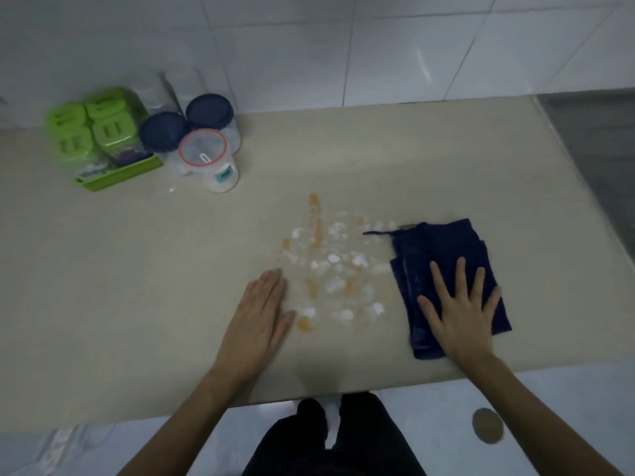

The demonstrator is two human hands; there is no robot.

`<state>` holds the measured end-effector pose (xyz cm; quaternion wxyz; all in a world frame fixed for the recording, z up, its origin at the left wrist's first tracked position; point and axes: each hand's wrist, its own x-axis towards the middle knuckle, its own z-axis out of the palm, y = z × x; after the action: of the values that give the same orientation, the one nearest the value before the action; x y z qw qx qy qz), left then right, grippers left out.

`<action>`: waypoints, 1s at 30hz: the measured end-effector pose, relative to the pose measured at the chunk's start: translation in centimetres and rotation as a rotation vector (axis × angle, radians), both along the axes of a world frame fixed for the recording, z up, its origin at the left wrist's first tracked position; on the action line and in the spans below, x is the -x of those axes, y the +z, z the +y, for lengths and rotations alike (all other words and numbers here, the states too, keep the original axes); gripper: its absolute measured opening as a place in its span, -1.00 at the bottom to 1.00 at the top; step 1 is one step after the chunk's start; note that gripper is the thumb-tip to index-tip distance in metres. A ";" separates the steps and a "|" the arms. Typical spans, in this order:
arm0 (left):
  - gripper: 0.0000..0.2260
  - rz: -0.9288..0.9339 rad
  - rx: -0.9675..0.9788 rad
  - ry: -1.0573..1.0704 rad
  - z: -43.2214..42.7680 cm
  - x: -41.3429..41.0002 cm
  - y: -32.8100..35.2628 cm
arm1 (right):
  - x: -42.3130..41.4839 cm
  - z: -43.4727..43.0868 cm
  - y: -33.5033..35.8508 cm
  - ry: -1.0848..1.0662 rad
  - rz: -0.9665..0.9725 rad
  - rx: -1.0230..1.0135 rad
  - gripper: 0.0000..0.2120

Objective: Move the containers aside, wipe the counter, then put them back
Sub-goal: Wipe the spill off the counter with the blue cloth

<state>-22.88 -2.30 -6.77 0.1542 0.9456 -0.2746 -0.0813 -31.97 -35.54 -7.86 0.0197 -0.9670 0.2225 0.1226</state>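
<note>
A folded dark blue cloth (443, 255) lies on the beige counter (137, 269), right of centre. My right hand (460, 314) rests flat on the cloth, fingers spread. My left hand (257, 314) lies flat on the bare counter, fingers together, just left of a patch of white and orange smears (330, 269). The containers stand grouped at the back left: a green tray (120, 173) with green-lidded boxes (92, 128), two jars with dark blue lids (187, 123), and a clear tub (209, 159) with a red-rimmed lid.
White wall tiles (343, 46) rise behind the counter. A darker grey surface (594, 139) adjoins the counter's right end. The near counter edge runs just above my legs. A round floor drain (488, 426) sits on the pale floor at lower right.
</note>
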 end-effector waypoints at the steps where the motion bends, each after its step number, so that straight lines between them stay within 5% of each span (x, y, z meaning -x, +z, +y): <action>1: -0.47 0.014 0.019 0.023 0.7 0.4 -0.2 | -0.4 1.3 0.1 -0.007 -0.002 -0.004 -0.33; 10: -0.49 0.005 0.059 0.181 6.9 1.5 -0.7 | -6.6 19.6 -0.4 0.328 -0.141 -0.104 -0.34; 20: -0.45 -0.037 -0.064 0.282 10.2 -0.7 -1.6 | -4.5 13.0 -0.8 0.388 -0.080 -0.042 -0.36; 30: -0.57 -0.057 0.019 0.287 10.8 -0.4 -1.1 | -7.4 26.6 -0.1 0.527 -0.075 -0.089 -0.39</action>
<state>-22.46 8.50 -7.88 0.1653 0.9756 -0.1418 -0.0291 -24.56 -8.93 -7.99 0.0378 -0.9936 -0.0431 0.0973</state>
